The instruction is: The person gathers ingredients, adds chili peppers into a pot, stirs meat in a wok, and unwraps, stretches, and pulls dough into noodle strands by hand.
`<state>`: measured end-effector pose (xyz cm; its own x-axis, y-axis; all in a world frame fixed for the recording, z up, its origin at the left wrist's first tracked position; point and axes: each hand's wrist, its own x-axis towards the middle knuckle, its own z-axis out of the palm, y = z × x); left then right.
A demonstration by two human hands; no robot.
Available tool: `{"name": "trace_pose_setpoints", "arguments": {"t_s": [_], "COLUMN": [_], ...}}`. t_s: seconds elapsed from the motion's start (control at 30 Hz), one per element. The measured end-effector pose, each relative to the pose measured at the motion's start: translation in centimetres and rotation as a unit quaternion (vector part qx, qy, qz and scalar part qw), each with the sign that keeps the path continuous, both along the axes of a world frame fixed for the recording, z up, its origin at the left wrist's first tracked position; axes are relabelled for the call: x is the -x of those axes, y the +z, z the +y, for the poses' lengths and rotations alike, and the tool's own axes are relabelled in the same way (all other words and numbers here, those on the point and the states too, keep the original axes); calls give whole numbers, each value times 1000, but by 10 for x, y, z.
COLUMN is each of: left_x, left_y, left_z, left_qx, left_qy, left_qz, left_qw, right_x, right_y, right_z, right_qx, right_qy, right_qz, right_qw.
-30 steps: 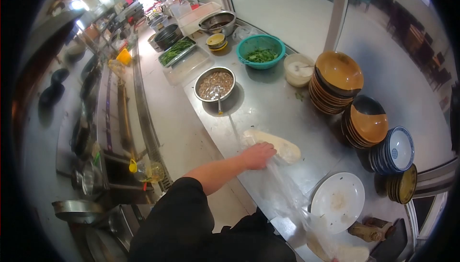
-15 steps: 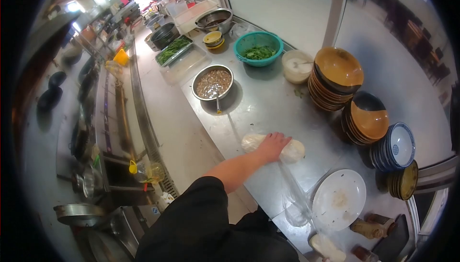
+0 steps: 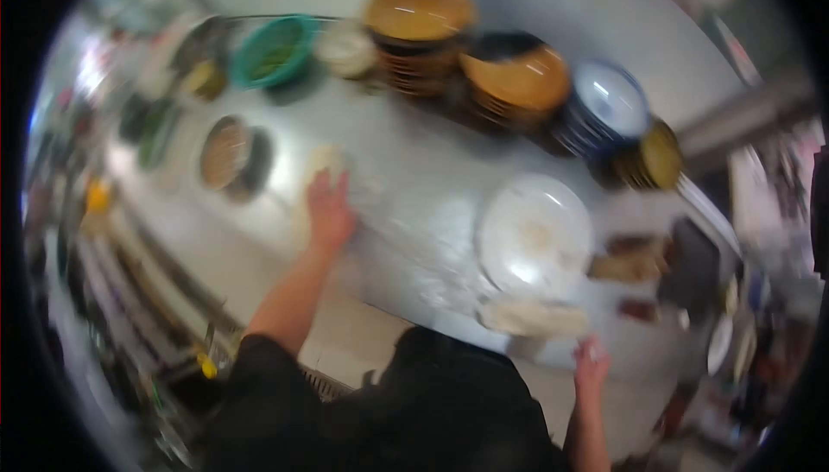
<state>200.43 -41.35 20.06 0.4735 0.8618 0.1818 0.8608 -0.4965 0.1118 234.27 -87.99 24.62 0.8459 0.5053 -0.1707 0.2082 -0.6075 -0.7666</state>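
The view is blurred by motion. My left hand (image 3: 331, 213) lies with fingers spread on a pale, plastic-wrapped roll (image 3: 326, 159) on the steel counter (image 3: 406, 157). Clear plastic film (image 3: 423, 256) stretches from there across the counter toward a second pale roll (image 3: 535, 316) near the front edge. Just right of that second roll is my right hand (image 3: 591, 364), its fingers smeared, so its grip cannot be made out. A large white plate (image 3: 535, 234) with a stained middle lies behind the second roll.
Stacked brown bowls (image 3: 420, 19), more brown bowls (image 3: 516, 79) and blue-white bowls (image 3: 610, 101) line the back. A teal basin (image 3: 275, 53) of greens and a metal bowl (image 3: 226, 154) of brown food stand left. Bottles (image 3: 630, 265) lie beyond the plate.
The view has swung right, and the counter's contents appear further left. My right hand has come into view beside the second roll. My left hand stays at the first roll, its fingers now spread.
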Motion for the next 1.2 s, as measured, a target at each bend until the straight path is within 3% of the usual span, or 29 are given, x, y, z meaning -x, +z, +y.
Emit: {"name": "trace_pose_setpoints", "arguments": {"t_s": [0.03,0.07,0.13,0.2,0.27,0.37,0.43,0.47,0.53,0.63,0.77,0.83,1.03,1.17,1.2], "left_x": [-16,-39,-61,-82,-94,-98,-88,-80,-68,-50,-30,-23,-9,-15,-19], "left_y": [6,0,-7,-4,-2,15,24,30,46,73,91,86,98,99,98], "left_z": [-20,-39,-69,-100,-134,-148,-140,-133,-120,-94,-69,-59,-39,-40,-44], "left_qx": [-7,7,64,160,250,263,244,226,202,162,126,120,80,111,116], "left_qy": [-78,-115,-237,-338,-348,-337,-329,-321,-328,-335,-333,-325,-326,-273,-264], "left_qz": [-34,-45,53,-60,-40,-40,-65,-92,-104,-75,54,55,70,79,69], "left_qw": [996,992,968,925,903,903,910,915,917,925,933,937,940,952,955], "right_x": [-1,-7,-15,-22,-28,-38,-41,-40,-37,-43,-46,-43,-49,-58,-64], "right_y": [-1,16,38,37,32,26,19,19,21,-5,-7,5,7,4,7], "right_z": [-5,6,22,14,10,8,9,10,14,1,16,35,37,32,28], "right_qx": [-7,56,92,97,99,77,-151,-152,-382,-417,-361,-285,-219,-234,-194], "right_qy": [-99,-102,-116,-118,-110,-154,-220,-220,-272,-249,-298,-390,-437,-413,-345], "right_qz": [25,58,43,-4,-47,-90,40,44,288,378,349,299,276,264,230], "right_qw": [995,992,988,988,988,981,963,963,835,788,812,823,828,840,889]}}
